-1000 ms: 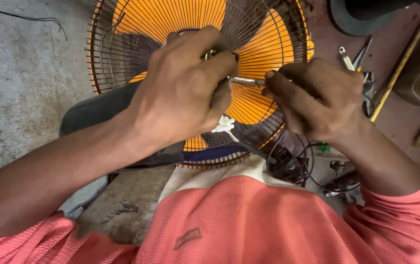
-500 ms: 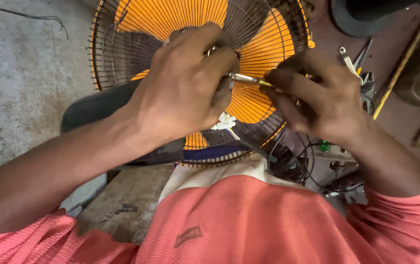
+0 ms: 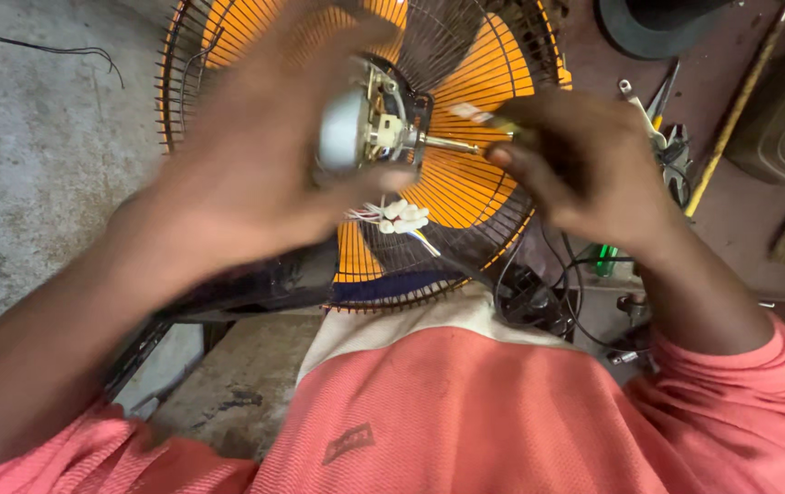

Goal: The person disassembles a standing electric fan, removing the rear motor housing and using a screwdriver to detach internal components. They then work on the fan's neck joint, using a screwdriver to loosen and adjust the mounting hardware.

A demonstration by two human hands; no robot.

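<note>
My left hand (image 3: 255, 174) grips a small fan motor (image 3: 369, 128), a round grey metal body with a shaft (image 3: 452, 144) sticking out to the right. White wires with connectors (image 3: 397, 218) hang below it. My right hand (image 3: 584, 169) holds a thin tool with a yellowish handle (image 3: 484, 117) right at the shaft's tip. Both hands are above an orange-bladed fan in a dark wire cage (image 3: 502, 64). The left hand is blurred.
Concrete floor (image 3: 36, 165) lies to the left with a thin black wire (image 3: 45, 48). At right, pliers and hand tools (image 3: 662, 128), a long yellow-handled rod (image 3: 731, 114) and a dark round base (image 3: 657, 23) rest on a reddish surface. Black cables (image 3: 539, 293) trail under the fan.
My left hand has turned and opened up around the motor, so its body and shaft now show. The view has shifted closer; my right hand stays at the shaft end.
</note>
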